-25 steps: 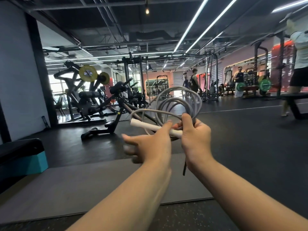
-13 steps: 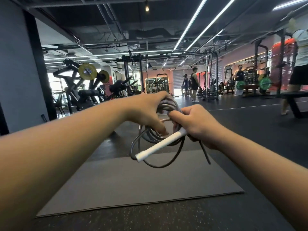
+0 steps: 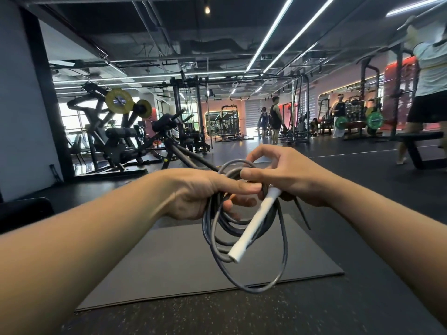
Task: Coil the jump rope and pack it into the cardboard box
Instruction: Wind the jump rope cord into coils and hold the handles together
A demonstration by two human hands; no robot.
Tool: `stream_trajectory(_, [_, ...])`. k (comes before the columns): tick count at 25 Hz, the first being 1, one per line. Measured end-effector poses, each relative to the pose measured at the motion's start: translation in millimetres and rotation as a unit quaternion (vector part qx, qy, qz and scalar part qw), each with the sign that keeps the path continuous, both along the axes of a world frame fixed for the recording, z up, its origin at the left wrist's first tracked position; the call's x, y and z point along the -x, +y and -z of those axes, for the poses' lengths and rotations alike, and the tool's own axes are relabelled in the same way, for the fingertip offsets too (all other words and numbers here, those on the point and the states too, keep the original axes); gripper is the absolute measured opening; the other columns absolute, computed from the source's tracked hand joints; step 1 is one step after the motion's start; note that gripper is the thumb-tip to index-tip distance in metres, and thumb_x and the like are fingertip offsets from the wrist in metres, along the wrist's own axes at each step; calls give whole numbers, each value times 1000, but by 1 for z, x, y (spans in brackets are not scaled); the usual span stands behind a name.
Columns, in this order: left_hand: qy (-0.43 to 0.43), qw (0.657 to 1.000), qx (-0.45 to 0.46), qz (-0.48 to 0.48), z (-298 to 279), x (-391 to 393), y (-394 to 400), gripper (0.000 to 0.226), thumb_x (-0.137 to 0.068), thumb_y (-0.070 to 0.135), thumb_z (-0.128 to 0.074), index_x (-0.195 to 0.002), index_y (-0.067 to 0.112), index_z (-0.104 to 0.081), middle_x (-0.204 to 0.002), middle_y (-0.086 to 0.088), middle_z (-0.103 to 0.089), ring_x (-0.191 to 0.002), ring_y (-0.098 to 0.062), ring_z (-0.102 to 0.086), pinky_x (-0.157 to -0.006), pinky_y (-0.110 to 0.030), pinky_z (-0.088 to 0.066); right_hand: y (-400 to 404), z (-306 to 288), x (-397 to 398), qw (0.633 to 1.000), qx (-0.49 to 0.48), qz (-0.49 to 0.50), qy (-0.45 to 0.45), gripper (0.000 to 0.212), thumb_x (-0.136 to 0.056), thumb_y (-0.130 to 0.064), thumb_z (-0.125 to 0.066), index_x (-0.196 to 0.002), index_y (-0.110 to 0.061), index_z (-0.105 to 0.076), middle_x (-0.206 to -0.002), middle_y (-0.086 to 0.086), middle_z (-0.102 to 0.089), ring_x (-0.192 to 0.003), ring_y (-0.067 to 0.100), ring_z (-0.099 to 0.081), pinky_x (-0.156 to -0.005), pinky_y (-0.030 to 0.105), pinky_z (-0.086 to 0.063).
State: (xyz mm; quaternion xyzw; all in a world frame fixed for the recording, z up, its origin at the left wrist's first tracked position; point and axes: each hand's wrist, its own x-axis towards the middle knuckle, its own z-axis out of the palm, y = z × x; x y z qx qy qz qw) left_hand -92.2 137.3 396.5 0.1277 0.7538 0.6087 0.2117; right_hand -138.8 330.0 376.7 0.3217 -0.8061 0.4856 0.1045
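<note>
The grey jump rope point(image 3: 244, 240) hangs in several loops in front of me, held up between both hands. My left hand point(image 3: 193, 192) grips the top of the bundle, its index finger stretched along it. My right hand point(image 3: 287, 175) holds the top end of the white handle point(image 3: 254, 226), which slants down and left across the loops; thumb and forefinger also reach round a small upper loop. A loose dark rope end point(image 3: 303, 217) sticks out below my right hand. No cardboard box is in view.
A grey floor mat point(image 3: 169, 262) lies on the dark speckled gym floor below the rope. Weight machines point(image 3: 116, 141) stand at the left, racks and barbells at the far right. A person point(image 3: 428, 76) stands at the right edge; others are far back.
The loops now hang lower and wider, and the white handle has swung to point more steeply down. My left hand shifted from on top of the bundle to its left side.
</note>
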Motion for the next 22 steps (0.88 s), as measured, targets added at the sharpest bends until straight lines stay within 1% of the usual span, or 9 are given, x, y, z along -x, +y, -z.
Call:
stream_trajectory(3, [21, 1000, 14, -7, 10, -9, 4, 3, -91, 9, -70, -93, 10, -70, -84, -4, -74, -39, -2, -55, -72, -28, -52, -7, 9, 1, 998, 24, 32, 46, 45, -81, -45, -78, -103, -9, -63, -39, -10, -46, -35, 2, -34, -42, 12, -27])
stream_trajectory(6, [65, 994, 68, -56, 28, -5, 11, 26, -79, 17, -84, -100, 6, -72, -93, -19, -69, -39, -5, -42, -54, -27, -51, -18, 15, 6, 990, 98, 45, 88, 53, -77, -54, -76, -101, -11, -57, -53, -4, -49, -48, 13, -37, -51, 26, -32])
stream_trajectory(8, [102, 987, 39, -121, 47, -1, 15, 35, -73, 20, -88, -100, 4, -73, -90, -27, -66, -39, -9, -40, -48, -27, -44, -27, 15, 8, 986, 117, 69, 102, 47, -81, -54, -74, -97, -14, -56, -65, 3, -56, -57, 15, -47, -59, 31, -41])
stream_trajectory(11, [126, 983, -27, -132, 61, 0, 11, 23, -76, 21, -86, -92, 10, -73, -85, -20, -71, -39, -9, -37, -49, -28, -40, -31, 16, 5, 987, 83, 102, 96, 43, -89, -60, -61, -91, -17, -60, -76, 0, -60, -67, 14, -54, -66, 28, -45])
stream_trajectory(13, [128, 985, -64, -96, 59, -3, 3, 18, -82, 19, -81, -91, 7, -71, -84, -11, -75, -38, -7, -35, -47, -25, -40, -26, 21, 3, 990, 47, 115, 64, 70, -86, -76, -48, -92, -9, -66, -81, 8, -66, -70, 20, -59, -69, 31, -44])
stream_trajectory(15, [129, 984, -101, -70, 56, -6, -4, 18, -88, 18, -73, -94, 2, -68, -69, -2, -73, -36, -4, -33, -46, -22, -39, -18, 28, 1, 995, 40, 91, -12, 88, -81, -86, -41, -89, -2, -66, -71, 5, -62, -56, 14, -51, -64, 31, -37])
stream_trajectory(17, [117, 983, -130, -56, 56, -7, -7, 23, -92, 18, -66, -98, -4, -65, -50, 3, -64, -33, -3, -32, -48, -21, -37, -14, 36, -1, 994, 34, 47, -93, 83, -82, -85, -42, -96, -10, -75, -72, -9, -69, -61, 6, -59, -68, 29, -40])
stream_trajectory(20, [98, 978, -175, -57, 59, -5, -7, 25, -88, 22, -66, -94, -2, -64, -51, 0, -64, -35, -3, -34, -54, -22, -36, -14, 49, 2, 985, 67, -44, -155, 61, -85, -75, -56, -116, -26, -76, -105, -5, -79, -97, 15, -74, -93, 41, -53])
stream_trajectory(22, [109, 974, -181, -83, 61, 0, -8, 23, -89, 22, -66, -93, -1, -64, -41, 1, -56, -44, -10, -37, -58, -25, -34, -17, 53, 2, 973, 102, -70, -193, 53, -83, -65, -69, -113, -22, -73, -98, 4, -73, -87, 20, -70, -88, 54, -53])
